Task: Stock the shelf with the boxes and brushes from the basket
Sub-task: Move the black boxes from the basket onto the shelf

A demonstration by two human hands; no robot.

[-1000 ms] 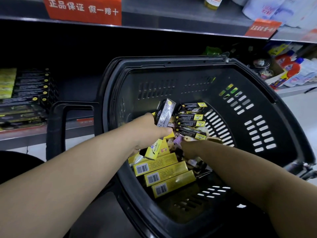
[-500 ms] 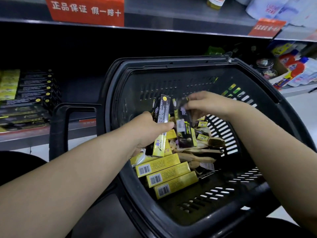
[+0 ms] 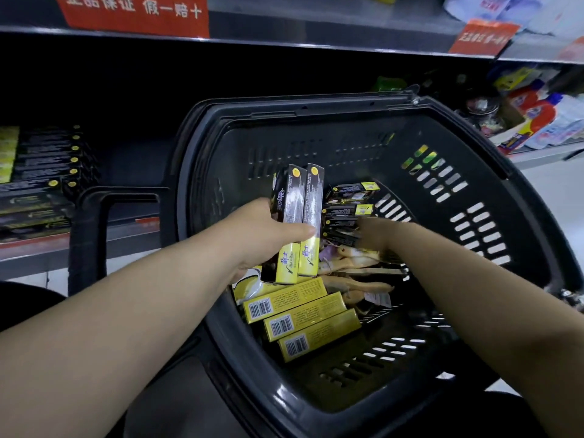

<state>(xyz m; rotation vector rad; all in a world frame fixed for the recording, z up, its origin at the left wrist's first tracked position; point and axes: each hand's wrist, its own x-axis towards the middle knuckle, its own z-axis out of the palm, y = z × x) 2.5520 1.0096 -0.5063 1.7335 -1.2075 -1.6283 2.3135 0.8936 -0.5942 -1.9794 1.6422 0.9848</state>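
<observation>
**Left hand holds two boxes; right hand down in basket**

Left arm extended forward over the basket (image 3: 316, 109). The left hand (image 3: 268, 235) grips two black-and-yellow boxes (image 3: 300, 216), upright and side by side, thumb across their fronts. Right arm reaches in from the right. The right hand (image 3: 371, 235) is blurred, at the stacked black boxes (image 3: 350, 203); grip cannot be told. Brushes (image 3: 354, 263) and yellow boxes (image 3: 300, 314) lie on the basket floor.

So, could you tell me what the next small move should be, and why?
Probably the right hand should close on one of the stacked black boxes it reaches toward and lift it out. The left hand grips just two boxes upright, and the basket holds many more. The right hand is blurred, so its grip is unclear.
</observation>
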